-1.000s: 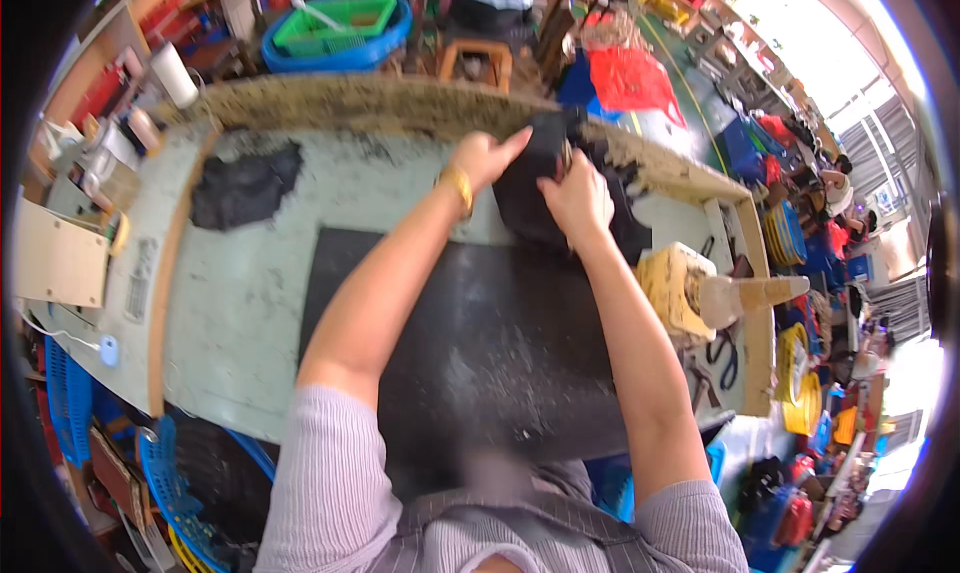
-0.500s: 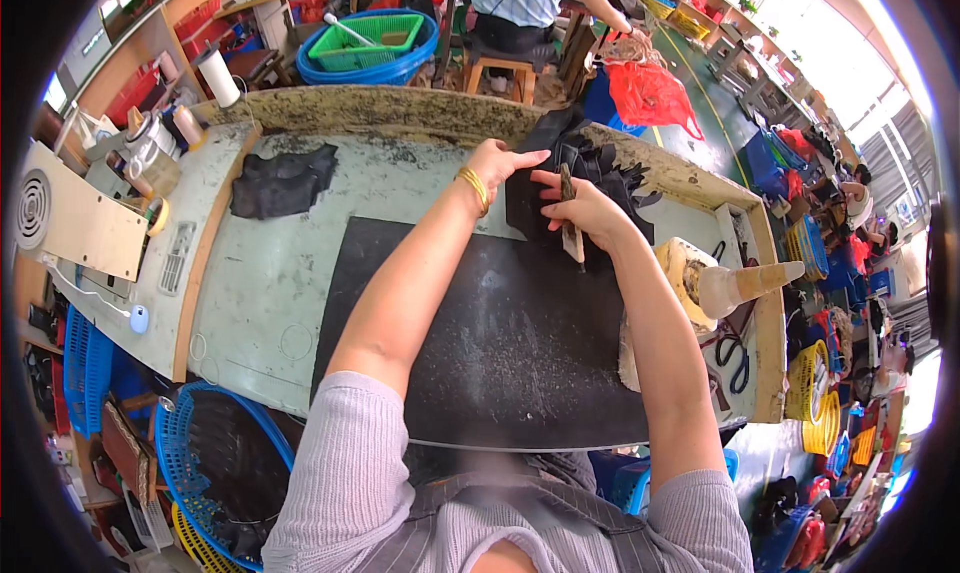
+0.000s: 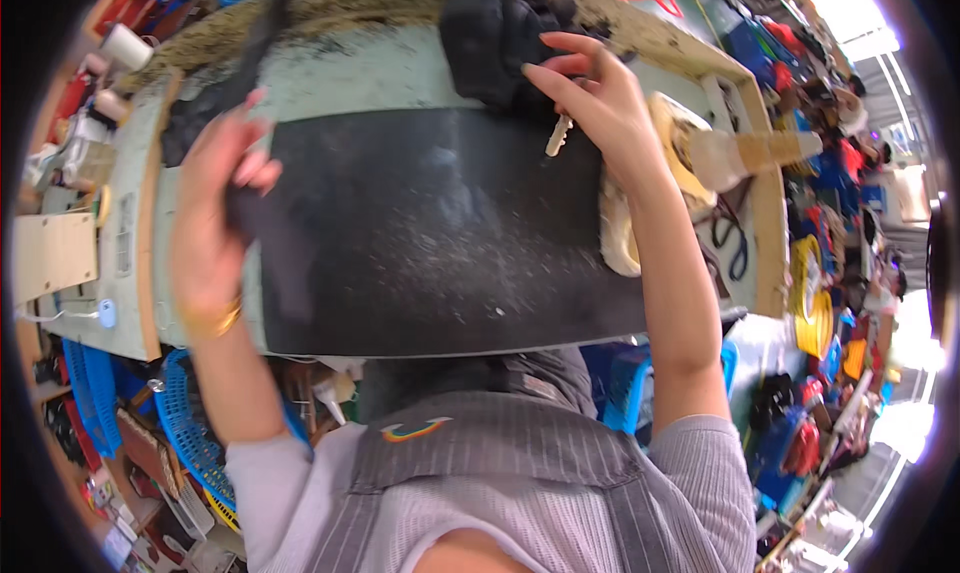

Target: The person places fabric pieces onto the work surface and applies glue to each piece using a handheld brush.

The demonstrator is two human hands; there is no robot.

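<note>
My left hand [image 3: 215, 198], smeared by motion, is over the left edge of the black mat [image 3: 440, 223]. It grips a limp black strip of material [image 3: 285, 263], which shows above and below the fingers. My right hand [image 3: 605, 98] is at the mat's far right, thumb and forefinger apart. A slim, pale-handled tool [image 3: 559, 136] is held in its palm, the end sticking out below; its other end is hidden. Just beyond this hand lies a heap of black sheet pieces [image 3: 500, 43].
On the right stands a yellowish container [image 3: 675, 143] with a tape-wrapped cone [image 3: 735, 161], beside dark-handled scissors [image 3: 737, 258]. A raised wooden edge [image 3: 370, 8] bounds the far side. Another black piece [image 3: 190, 118] lies at far left. A blue basket [image 3: 195, 423] stands below, left.
My left hand has swung from the heap to the left and nearer, with a black strip in it. My right hand stays by the heap with the tool. The whole view has shifted.
</note>
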